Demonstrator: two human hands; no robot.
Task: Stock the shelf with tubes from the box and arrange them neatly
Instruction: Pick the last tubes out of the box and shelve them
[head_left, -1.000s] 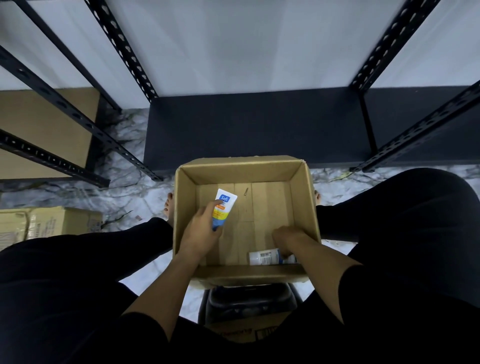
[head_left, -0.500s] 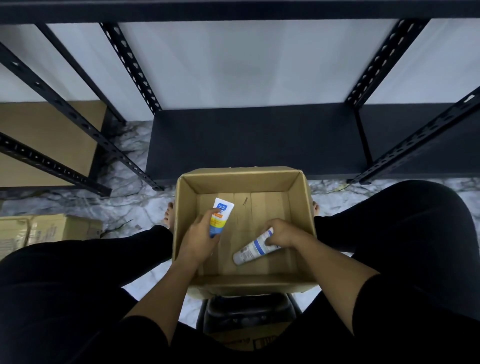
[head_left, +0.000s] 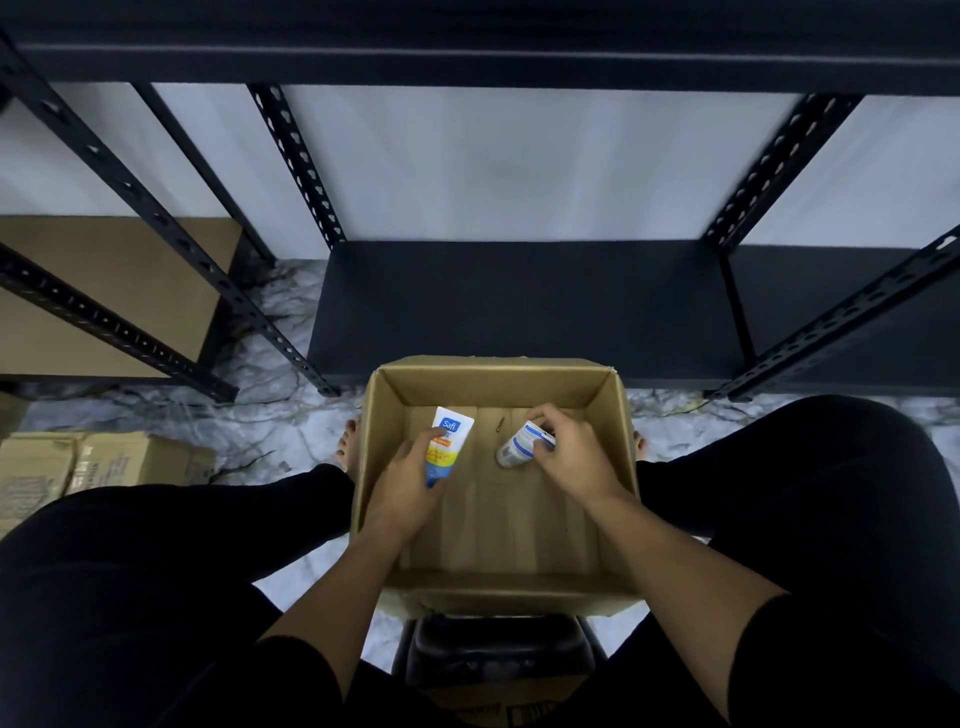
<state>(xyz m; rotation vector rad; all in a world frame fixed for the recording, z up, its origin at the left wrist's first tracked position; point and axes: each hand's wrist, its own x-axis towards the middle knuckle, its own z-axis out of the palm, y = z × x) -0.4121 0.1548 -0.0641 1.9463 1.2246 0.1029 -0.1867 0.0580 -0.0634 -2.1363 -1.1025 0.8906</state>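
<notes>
An open cardboard box (head_left: 618, 467) stands on the floor between my knees, in front of a low black shelf (head_left: 519, 306) that bears nothing. My left hand (head_left: 408, 480) is inside the box and grips a white, yellow and blue tube (head_left: 448, 441) marked "Safi", its flat end pointing away from me. My right hand (head_left: 569, 457) holds a white tube with blue print (head_left: 517, 448) by its flat end, cap pointing toward the box floor. The rest of the box floor shows only a tiny dark bit (head_left: 501, 423).
Black perforated rack posts (head_left: 296, 161) rise on both sides of the shelf. A brown board (head_left: 104, 291) lies on the left rack. A closed carton (head_left: 78, 462) sits on the marble floor at left. A black stool (head_left: 498, 654) is under me. My feet flank the box.
My right hand has lifted the white and blue tube from the box's near edge up toward the middle. The left hand keeps its tube. The view has tilted upward, showing an upper shelf.
</notes>
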